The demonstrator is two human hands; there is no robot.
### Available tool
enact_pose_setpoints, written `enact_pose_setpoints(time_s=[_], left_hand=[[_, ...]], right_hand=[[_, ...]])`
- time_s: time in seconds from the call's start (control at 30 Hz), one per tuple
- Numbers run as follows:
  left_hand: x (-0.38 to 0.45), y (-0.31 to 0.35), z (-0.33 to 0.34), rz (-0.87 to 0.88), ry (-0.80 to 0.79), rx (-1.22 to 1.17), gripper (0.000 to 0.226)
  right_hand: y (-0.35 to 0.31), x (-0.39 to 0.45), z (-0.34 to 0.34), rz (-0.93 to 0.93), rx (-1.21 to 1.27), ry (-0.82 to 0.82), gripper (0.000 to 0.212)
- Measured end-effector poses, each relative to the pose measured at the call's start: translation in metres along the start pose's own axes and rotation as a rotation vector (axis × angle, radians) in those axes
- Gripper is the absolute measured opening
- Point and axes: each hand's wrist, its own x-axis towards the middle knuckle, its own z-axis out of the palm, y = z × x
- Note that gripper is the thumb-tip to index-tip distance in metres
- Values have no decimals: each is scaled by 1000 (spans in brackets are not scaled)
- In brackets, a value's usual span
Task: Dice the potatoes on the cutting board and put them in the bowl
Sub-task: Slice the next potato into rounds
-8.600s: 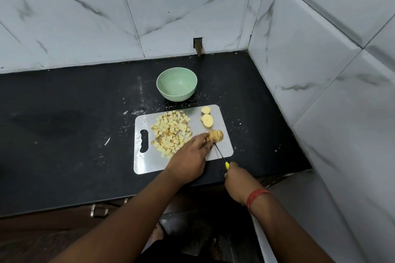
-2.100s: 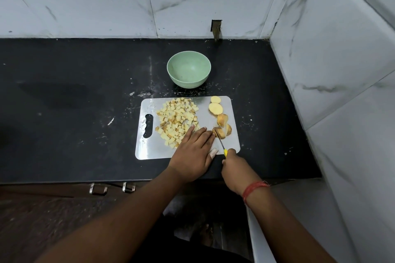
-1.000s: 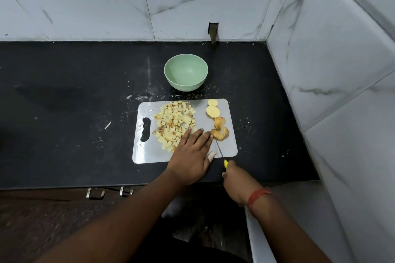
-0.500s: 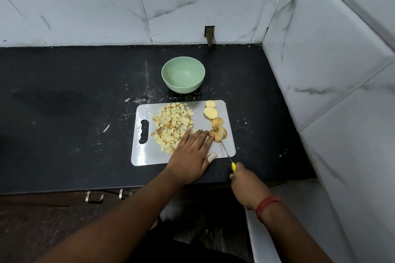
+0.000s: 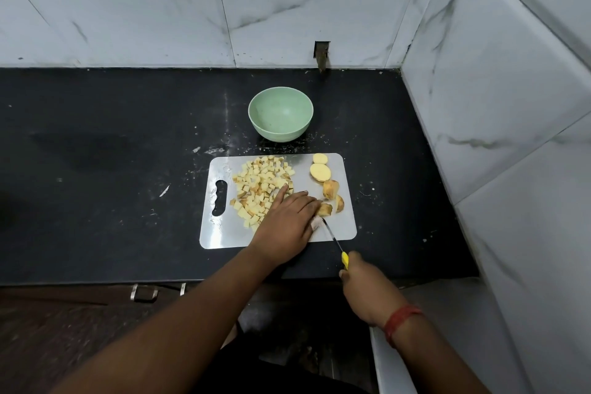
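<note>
A silver cutting board (image 5: 220, 233) lies on the black counter. On its left half sits a pile of diced potato (image 5: 260, 185). Two round potato slices (image 5: 319, 171) and a few skin-on chunks (image 5: 331, 190) lie along its right side. My left hand (image 5: 287, 221) rests flat on the board, fingers straight, fingertips touching a potato chunk (image 5: 325, 210). My right hand (image 5: 363, 281) grips the yellow handle of a thin knife (image 5: 332, 237), its tip by that chunk. A pale green bowl (image 5: 280, 113) stands empty behind the board.
The black counter (image 5: 112, 153) runs left, with crumbs and a wet smear near the board. Marble-tiled walls close the back and the right side. A small wall notch (image 5: 321, 53) sits behind the bowl. The counter's front edge lies just under my wrists.
The whole piece has been sliced into chunks since the first frame. In the last second my right hand drew the knife back toward me; my left hand stays flat on the board.
</note>
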Motion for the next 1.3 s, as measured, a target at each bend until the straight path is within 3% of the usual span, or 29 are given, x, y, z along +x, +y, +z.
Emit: enact_pose_setpoints(time_s=[0.27,0.53,0.9,1.3], left_hand=[[3,-3,9,-13,42,-17,42],[10,-8,10,26,91,-70,36],[10,-8,16,30,147,-137,39],[9,-4,12,43,95,-134,32]], right_hand=[[2,15,-12,45,1,88,3],[-3,25,-10,55,-59,44,27],[-3,25,-4,34,-62,41,26],[-4,25,-3,37,-20,19,15]])
